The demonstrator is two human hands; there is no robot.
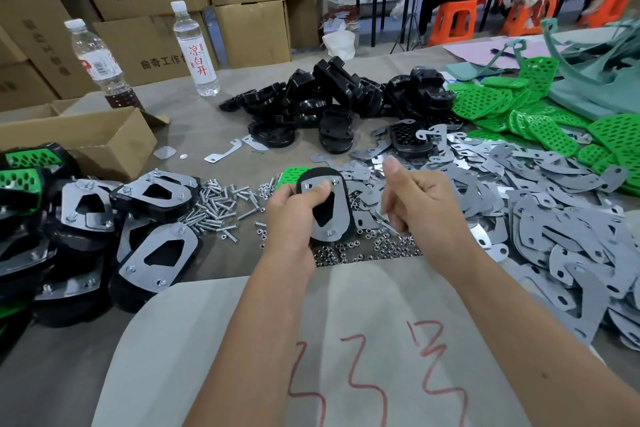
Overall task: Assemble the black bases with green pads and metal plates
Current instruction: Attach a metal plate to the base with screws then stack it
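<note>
- Both hands are working over the table edge: the left hand [294,208] is gripping a part-built assembly [327,208], thumb pressing on its metal plate [337,210], fingers curling round the black base beneath
- Right hand [415,199] is hovering just beside the assembly with fingers curled and thumb raised; it seems to be pinching something small, but blur is hiding what, so I cannot tell
- Assembly is being held tilted above the nuts [363,250], a green pad [294,175] peeking out behind its top edge
- Judging by look, the base is behaving as stiff, light plastic, the plate as thin, rigid and slick with sharp edges; gripping by the base's rim, thumb pinning the plate, is looking safest
- Screws [214,208] are lying just left of the hands, loose plates [540,218] spreading right
- Spare black bases [332,97] and green pads [512,107] are sitting further back
- Finished units [152,218] are piling up at far left
</note>
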